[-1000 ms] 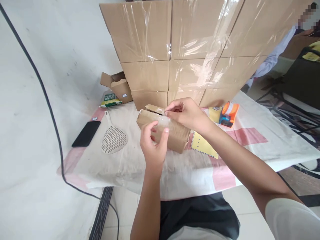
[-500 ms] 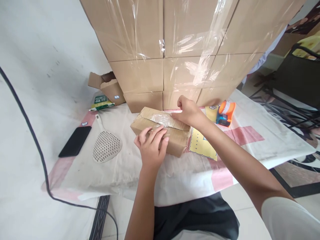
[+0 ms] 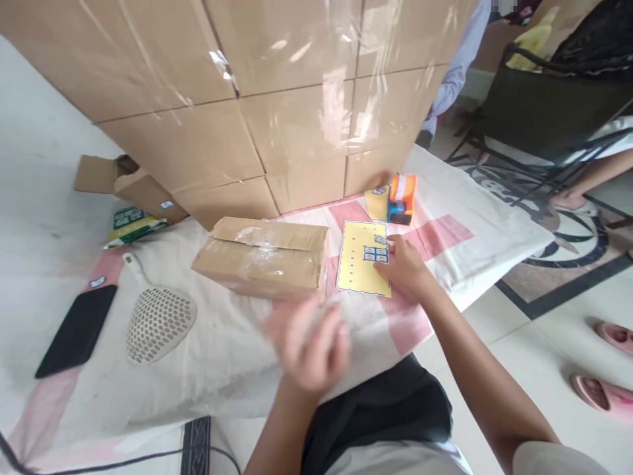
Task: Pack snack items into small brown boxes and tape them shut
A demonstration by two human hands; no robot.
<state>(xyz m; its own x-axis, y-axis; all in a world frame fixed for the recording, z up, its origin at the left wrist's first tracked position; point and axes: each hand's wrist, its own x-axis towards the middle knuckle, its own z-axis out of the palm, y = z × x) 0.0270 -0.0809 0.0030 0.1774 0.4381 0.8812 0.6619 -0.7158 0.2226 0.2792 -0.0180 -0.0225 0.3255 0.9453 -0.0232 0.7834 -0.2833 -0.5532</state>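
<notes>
A taped brown cardboard box [image 3: 267,257] lies on the cloth-covered table, clear tape across its top seam. Right of it is a yellow sheet [image 3: 353,264] printed with small blue-outlined labels. My right hand [image 3: 405,267] grips this sheet at its right edge, thumb lying on top; the other fingertips are partly hidden. One small label sits tilted beside the index finger. My left hand [image 3: 309,343] is raised just in front of the box, smeared by motion, its fingers looking curled. Whether anything is in it does not show.
Large plastic-wrapped cartons [image 3: 306,132] stand behind the box. To the left are a perforated strainer [image 3: 161,323], a black phone [image 3: 76,330], a green packet [image 3: 133,224] and an open small carton [image 3: 148,191]. An orange tape dispenser [image 3: 403,198] stands at the right; beyond is a chair [image 3: 529,105].
My right hand has left the box top and moved to the yellow sheet. My left hand has come off the box toward me. The view has swung right.
</notes>
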